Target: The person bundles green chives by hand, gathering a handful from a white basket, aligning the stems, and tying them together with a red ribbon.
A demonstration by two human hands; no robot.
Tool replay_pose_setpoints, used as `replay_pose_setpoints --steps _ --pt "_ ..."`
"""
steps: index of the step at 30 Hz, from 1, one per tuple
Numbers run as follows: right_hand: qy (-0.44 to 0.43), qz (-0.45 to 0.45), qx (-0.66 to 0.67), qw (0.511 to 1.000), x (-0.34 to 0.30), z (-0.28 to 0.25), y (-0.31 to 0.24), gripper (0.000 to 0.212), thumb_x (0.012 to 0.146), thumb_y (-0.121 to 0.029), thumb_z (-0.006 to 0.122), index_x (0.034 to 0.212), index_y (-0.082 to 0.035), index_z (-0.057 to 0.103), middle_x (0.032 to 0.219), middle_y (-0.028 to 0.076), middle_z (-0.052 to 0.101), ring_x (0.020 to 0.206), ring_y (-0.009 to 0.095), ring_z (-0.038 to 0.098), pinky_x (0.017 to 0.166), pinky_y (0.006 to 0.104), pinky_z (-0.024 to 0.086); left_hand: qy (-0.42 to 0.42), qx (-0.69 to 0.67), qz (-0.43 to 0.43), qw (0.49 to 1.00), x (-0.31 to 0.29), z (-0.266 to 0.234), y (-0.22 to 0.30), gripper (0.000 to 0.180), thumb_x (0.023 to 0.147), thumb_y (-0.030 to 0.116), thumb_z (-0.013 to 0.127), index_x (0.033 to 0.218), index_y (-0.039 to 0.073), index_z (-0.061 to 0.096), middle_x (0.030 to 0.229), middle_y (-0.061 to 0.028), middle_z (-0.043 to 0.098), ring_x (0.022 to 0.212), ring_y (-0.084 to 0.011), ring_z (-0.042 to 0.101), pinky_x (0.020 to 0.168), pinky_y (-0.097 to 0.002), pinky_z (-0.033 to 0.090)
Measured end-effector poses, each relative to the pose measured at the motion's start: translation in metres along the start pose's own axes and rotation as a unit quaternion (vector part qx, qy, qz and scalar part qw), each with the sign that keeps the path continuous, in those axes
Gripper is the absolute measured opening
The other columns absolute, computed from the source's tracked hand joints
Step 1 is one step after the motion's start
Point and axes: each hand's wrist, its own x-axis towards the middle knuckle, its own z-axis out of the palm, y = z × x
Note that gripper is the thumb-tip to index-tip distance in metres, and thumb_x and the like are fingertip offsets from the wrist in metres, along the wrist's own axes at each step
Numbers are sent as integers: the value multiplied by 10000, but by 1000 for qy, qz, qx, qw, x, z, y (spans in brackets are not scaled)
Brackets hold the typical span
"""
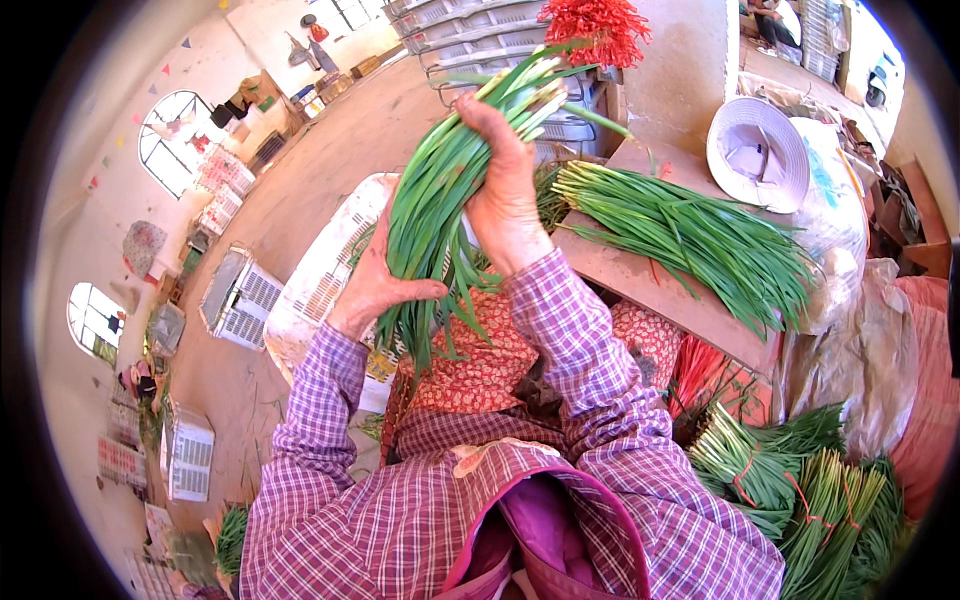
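Observation:
I hold a thick bunch of garlic chives tilted in front of me, its pale stem ends up and its green leaf tips hanging down. My right hand is closed round the upper part, thumb near the stem ends. Lower down, my left hand wraps the leafy part, its thumb across the front and its fingers hidden behind. To the right, a loose pile of garlic chives lies on a brown board. Beneath the bunch, a white plastic crate is partly covered by my arms.
Red ties hang by stacked grey crates at the back. A pale sun hat rests beyond the board. Tied chive bundles lie at lower right. More crates stand on the floor at left.

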Motion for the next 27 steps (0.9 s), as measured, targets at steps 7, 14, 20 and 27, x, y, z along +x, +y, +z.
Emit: replay_pose_setpoints --steps 7,14,20,27 --pt "-5 79 -38 996 8 -31 40 332 848 -255 745 1102 -81 622 931 21 642 832 133 620 713 304 535 39 -96 -185 977 -24 -24 -32 687 673 27 838 1289 -2 535 1115 -60 656 979 -161 639 881 -328 527" --pt "8 68 -172 983 56 -66 31 386 1021 -444 489 1118 -76 554 773 -7 536 671 162 598 601 367 582 26 -66 -291 954 -46 -76 -49 596 692 -1 800 1239 -32 563 983 -77 683 791 -153 664 727 -299 570" --pt "29 -78 -301 950 126 -113 -22 378 991 -468 538 781 -153 529 574 -94 363 478 48 274 432 227 202 49 -64 -266 961 -52 -90 -84 664 662 9 811 1270 -32 548 1073 -75 676 940 -159 636 874 -308 519" --pt "-205 -186 -813 513 85 -118 13 541 814 -484 752 1167 -89 647 1003 78 702 869 221 696 800 383 560 118 -95 -295 943 -54 -101 -102 677 673 -29 802 1290 -43 525 1109 -88 672 970 -161 645 876 -309 529"
